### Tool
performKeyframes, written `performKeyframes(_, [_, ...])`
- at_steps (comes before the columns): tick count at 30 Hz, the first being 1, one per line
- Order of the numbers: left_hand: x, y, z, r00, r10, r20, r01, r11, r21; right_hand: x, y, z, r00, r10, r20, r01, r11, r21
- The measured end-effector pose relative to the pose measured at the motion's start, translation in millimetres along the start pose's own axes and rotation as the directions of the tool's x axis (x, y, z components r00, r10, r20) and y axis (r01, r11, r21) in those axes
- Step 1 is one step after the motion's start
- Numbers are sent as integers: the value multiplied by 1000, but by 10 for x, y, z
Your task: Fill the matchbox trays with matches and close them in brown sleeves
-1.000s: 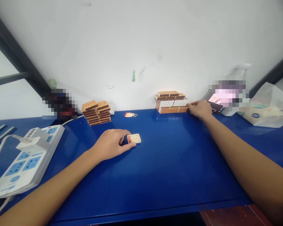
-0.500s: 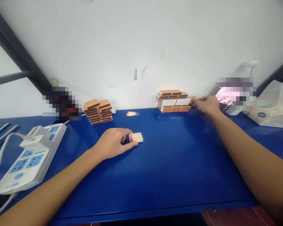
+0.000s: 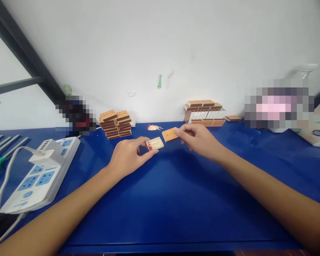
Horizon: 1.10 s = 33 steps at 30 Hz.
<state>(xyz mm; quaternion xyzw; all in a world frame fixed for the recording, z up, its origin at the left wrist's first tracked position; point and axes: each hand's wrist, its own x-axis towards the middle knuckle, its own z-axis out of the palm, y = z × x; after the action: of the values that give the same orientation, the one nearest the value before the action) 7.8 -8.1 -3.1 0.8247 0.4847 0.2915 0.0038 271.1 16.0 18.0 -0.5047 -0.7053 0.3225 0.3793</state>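
Note:
Between the thumb and fingers of my left hand (image 3: 132,153) is a small white matchbox tray (image 3: 155,144) with several red-tipped matches in it. My right hand (image 3: 197,139) pinches an orange matchbox sleeve (image 3: 170,134) by its right end. The sleeve's left end is close to the tray's right end, with a small gap between them. Behind the hands, a little pile of loose matches (image 3: 154,127) lies on the blue table (image 3: 160,199).
At the back left stands a stack of matchboxes (image 3: 115,124). More sleeves and white trays form a stack (image 3: 204,114) at the back right, beside a single sleeve (image 3: 233,118). A power strip (image 3: 42,177) lies on the left, a tissue pack (image 3: 318,131) on the right.
My right hand has come from beside the right-hand stack to the middle, bringing a matchbox sleeve. My left hand has raised and tilted the tray slightly. The view has shifted a little.

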Motion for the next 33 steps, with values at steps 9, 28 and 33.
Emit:
performKeyframes(9, [-7,-20,12,999,52,-8,-52,997,-51,-48,52,120,994,-11,113,-1,995,97])
performKeyframes(28, [-37,15,8,985,167,37,-157,969,-192,-371,-96,347,905,-156,397,183,983,-30])
performKeyframes(33, [183,-122,-340,990,142,-15,-141,989,46,-217,10,193,951,-210,228,280,896,-344])
